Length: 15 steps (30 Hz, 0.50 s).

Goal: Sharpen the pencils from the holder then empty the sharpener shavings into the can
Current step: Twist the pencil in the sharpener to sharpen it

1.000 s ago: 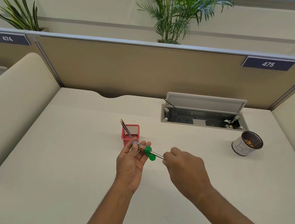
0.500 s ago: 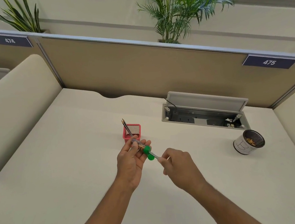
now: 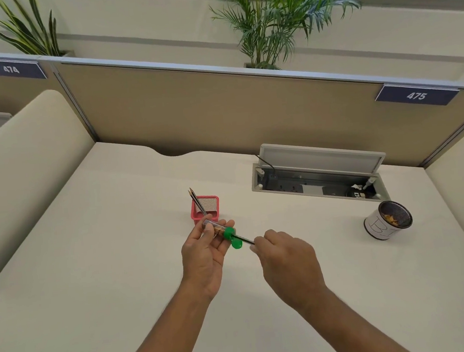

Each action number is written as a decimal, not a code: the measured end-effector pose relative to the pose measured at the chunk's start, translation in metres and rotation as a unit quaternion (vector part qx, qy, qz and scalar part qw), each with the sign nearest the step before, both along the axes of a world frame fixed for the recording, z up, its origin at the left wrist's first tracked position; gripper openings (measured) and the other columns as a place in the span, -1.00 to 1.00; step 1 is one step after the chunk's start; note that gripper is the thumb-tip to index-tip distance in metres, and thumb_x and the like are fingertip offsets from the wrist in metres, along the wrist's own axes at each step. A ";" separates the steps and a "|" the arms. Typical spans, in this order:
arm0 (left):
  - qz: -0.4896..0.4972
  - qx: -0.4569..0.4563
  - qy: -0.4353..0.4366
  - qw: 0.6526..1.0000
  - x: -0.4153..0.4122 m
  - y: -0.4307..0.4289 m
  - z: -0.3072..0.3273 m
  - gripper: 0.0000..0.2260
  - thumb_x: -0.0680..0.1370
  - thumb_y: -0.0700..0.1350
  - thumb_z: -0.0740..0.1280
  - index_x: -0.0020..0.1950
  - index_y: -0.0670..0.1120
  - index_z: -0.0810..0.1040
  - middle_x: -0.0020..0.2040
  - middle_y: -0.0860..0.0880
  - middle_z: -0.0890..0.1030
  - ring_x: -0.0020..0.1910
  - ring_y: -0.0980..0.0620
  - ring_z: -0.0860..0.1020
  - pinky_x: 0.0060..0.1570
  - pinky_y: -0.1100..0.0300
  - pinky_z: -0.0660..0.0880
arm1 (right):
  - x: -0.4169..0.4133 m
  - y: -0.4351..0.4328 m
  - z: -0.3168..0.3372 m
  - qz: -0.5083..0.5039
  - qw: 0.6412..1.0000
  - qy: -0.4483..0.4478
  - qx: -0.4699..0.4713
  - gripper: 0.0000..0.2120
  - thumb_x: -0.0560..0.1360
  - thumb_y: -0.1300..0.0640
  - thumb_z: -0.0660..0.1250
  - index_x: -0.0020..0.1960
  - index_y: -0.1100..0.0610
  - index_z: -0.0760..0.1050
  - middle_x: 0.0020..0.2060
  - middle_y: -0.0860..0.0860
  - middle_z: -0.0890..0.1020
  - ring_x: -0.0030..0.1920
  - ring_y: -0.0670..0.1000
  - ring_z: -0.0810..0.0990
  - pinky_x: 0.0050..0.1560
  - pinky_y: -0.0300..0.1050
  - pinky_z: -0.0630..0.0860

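Note:
My left hand (image 3: 204,257) grips a clear tube sharpener (image 3: 220,231) with green end parts and brown shavings inside. A dark pencil (image 3: 244,239) sticks out of its green end toward the right, and my right hand (image 3: 287,263) pinches the pencil's free end. Just behind my left hand stands a small red mesh holder (image 3: 212,202) with two pencils (image 3: 195,202) leaning out to the left. At the right of the desk sits a white can (image 3: 379,228) marked with black lines, shavings visible in it.
An open cable hatch (image 3: 320,180) with sockets is sunk into the desk (image 3: 94,270) behind the can. Beige partitions wall the desk at the back and both sides. Plants stand beyond the back partition.
Both hands stay at the sharpener; my right hand has shifted slightly on the pencil, as in twisting it. The camera view has drifted a little.

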<state>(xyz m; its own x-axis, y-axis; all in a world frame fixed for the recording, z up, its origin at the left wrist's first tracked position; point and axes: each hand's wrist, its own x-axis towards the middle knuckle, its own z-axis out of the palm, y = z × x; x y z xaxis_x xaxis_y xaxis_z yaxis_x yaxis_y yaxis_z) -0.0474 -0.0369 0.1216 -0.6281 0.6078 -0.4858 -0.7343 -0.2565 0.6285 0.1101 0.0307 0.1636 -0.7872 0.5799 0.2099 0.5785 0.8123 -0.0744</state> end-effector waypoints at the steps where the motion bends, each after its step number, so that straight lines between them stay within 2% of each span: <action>1: -0.003 0.000 0.003 1.000 0.000 -0.001 0.000 -0.72 0.76 -0.27 0.19 0.45 -0.27 0.51 0.27 -0.36 0.68 0.18 -0.28 0.74 0.16 -0.07 0.71 | -0.002 0.001 0.002 -0.043 0.997 0.017 -0.064 -0.76 0.59 0.02 0.40 -0.23 0.05 0.52 -0.39 -0.04 0.52 -0.43 0.04 0.39 -0.47 -0.05 0.34; 2: -0.008 -0.001 0.007 1.000 -0.001 -0.001 0.001 -0.72 0.76 -0.27 0.18 0.44 -0.26 0.52 0.24 -0.34 0.70 0.19 -0.29 0.74 0.18 -0.08 0.70 | -0.005 0.005 0.007 -0.075 0.981 0.034 -0.176 -0.71 0.63 -0.02 0.32 -0.21 0.07 0.54 -0.37 -0.02 0.58 -0.40 0.03 0.46 -0.39 0.00 0.45; 3: -0.015 -0.002 0.012 1.000 -0.002 -0.002 0.001 -0.73 0.76 -0.28 0.18 0.42 -0.26 0.53 0.22 -0.32 0.71 0.20 -0.29 0.73 0.21 -0.11 0.69 | -0.006 0.009 0.009 -0.098 0.945 0.061 -0.305 -0.69 0.65 -0.03 0.29 -0.19 0.10 0.56 -0.35 0.00 0.63 -0.39 -0.01 0.51 -0.31 0.02 0.51; 4: -0.021 -0.003 0.016 1.000 -0.003 -0.003 0.001 -0.74 0.76 -0.28 0.17 0.41 -0.25 0.54 0.21 -0.32 0.72 0.20 -0.29 0.73 0.26 -0.15 0.66 | -0.007 0.011 0.012 -0.116 0.910 0.080 -0.389 -0.69 0.64 -0.03 0.30 -0.17 0.12 0.59 -0.34 0.01 0.67 -0.41 -0.09 0.53 -0.26 0.00 0.54; 5: -0.023 -0.004 0.019 1.000 -0.004 -0.003 0.002 -0.74 0.76 -0.28 0.17 0.40 -0.25 0.55 0.20 -0.31 0.72 0.21 -0.29 0.73 0.30 -0.18 0.63 | -0.007 0.012 0.014 -0.119 0.898 0.093 -0.412 -0.73 0.62 -0.05 0.35 -0.15 0.11 0.60 -0.33 0.00 0.69 -0.42 -0.14 0.55 -0.26 -0.04 0.54; 6: -0.024 -0.004 0.021 0.999 -0.005 -0.004 0.002 -0.74 0.76 -0.28 0.17 0.40 -0.25 0.55 0.20 -0.29 0.73 0.21 -0.29 0.73 0.32 -0.19 0.61 | -0.009 0.011 0.016 -0.119 0.897 0.099 -0.413 -0.76 0.57 -0.08 0.41 -0.12 0.08 0.59 -0.32 -0.01 0.69 -0.40 -0.15 0.57 -0.29 -0.07 0.54; 9: -0.018 -0.003 0.019 1.000 -0.005 -0.003 0.005 -0.73 0.76 -0.27 0.17 0.42 -0.22 0.54 0.19 -0.26 0.75 0.22 -0.27 0.73 0.25 -0.11 0.67 | -0.009 0.009 0.017 -0.114 0.923 0.088 -0.358 -0.66 0.39 -0.13 0.58 -0.09 0.02 0.49 -0.26 -0.06 0.59 -0.28 -0.08 0.51 -0.33 -0.21 0.38; 13: -0.007 -0.004 0.014 1.000 -0.003 -0.005 0.007 -0.73 0.76 -0.27 0.18 0.42 -0.21 0.56 0.23 -0.28 0.73 0.19 -0.26 0.74 0.19 -0.08 0.69 | -0.005 0.009 0.009 -0.064 0.963 0.074 -0.251 -0.77 0.51 0.04 0.50 -0.13 0.00 0.43 -0.23 -0.10 0.50 -0.25 -0.05 0.46 -0.26 -0.16 0.42; 15: 0.000 -0.006 0.009 1.000 -0.003 -0.005 0.005 -0.72 0.76 -0.27 0.19 0.43 -0.22 0.55 0.25 -0.30 0.72 0.18 -0.26 0.74 0.15 -0.06 0.71 | -0.003 0.007 0.003 -0.037 0.990 0.046 -0.129 -0.78 0.55 0.02 0.46 -0.14 0.01 0.43 -0.25 -0.08 0.48 -0.30 0.00 0.44 -0.37 -0.08 0.44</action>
